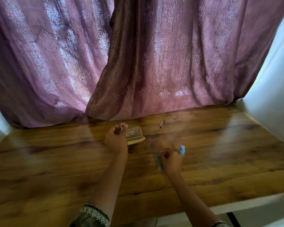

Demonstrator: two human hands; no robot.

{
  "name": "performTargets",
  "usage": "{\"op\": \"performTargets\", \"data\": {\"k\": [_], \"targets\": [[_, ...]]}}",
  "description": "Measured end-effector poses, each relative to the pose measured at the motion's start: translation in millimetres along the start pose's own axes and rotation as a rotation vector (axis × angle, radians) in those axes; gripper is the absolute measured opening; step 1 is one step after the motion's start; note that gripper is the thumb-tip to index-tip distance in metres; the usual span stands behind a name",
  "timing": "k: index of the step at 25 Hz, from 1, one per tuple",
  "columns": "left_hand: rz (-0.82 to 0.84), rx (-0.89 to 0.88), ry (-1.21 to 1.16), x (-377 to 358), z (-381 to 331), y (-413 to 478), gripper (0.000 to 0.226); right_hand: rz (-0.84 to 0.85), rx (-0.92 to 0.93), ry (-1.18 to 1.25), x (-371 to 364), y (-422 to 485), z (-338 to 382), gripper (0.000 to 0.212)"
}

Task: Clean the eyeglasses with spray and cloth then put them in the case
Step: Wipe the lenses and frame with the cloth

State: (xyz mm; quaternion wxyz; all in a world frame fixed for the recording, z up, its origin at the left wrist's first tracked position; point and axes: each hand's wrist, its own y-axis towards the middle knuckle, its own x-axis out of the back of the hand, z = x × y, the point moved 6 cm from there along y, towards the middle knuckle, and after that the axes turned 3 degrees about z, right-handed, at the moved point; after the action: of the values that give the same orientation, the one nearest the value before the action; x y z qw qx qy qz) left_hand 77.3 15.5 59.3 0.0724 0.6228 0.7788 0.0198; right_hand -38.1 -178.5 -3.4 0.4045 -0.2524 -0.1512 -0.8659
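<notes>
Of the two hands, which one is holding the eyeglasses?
The left hand holds the eyeglasses by one arm, over the case. The right hand instead grips a cloth, beside the blue spray bottle.

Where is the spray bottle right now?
In the head view, the spray bottle stands upright on the wooden table, right of centre, just beyond the right hand.

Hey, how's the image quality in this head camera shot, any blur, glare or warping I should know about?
Head view: motion blur smears the left hand, right hand, eyeglasses and spray bottle; backlight glows through the curtains, leaving the foreground dim; pale glare streaks the wooden table; wide-angle distortion bends the edges of the frame.
</notes>
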Motion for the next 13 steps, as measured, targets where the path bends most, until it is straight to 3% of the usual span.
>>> {"op": "performTargets", "data": {"k": [2,6,9,11,13], "targets": [[0.0,-0.014,0.007,-0.4,0.2,-1.1,0.011,-0.027,0.011,-0.032,0.2,-0.9,-5.2,0.012],[-0.054,-0.015,0.029,-2.5,-2.8,-4.2,0.005,-0.261,0.117,-0.078,21.4,-11.3,-6.5,0.003],[-0.086,0.021,0.069,-5.6,-3.0,-8.4,0.008,-0.427,0.223,-0.128,39.7,-22.3,-8.1,0.02],[-0.094,0.04,0.077,-7.3,-4.1,-12.1,0.012,-0.505,0.179,-0.138,47.5,-22.7,-21.4,0.035],[-0.085,0.047,0.094,-9.4,-3.9,-14.5,0.013,-0.458,0.087,-0.144,46.1,-16.1,-38.9,0.049]]}}
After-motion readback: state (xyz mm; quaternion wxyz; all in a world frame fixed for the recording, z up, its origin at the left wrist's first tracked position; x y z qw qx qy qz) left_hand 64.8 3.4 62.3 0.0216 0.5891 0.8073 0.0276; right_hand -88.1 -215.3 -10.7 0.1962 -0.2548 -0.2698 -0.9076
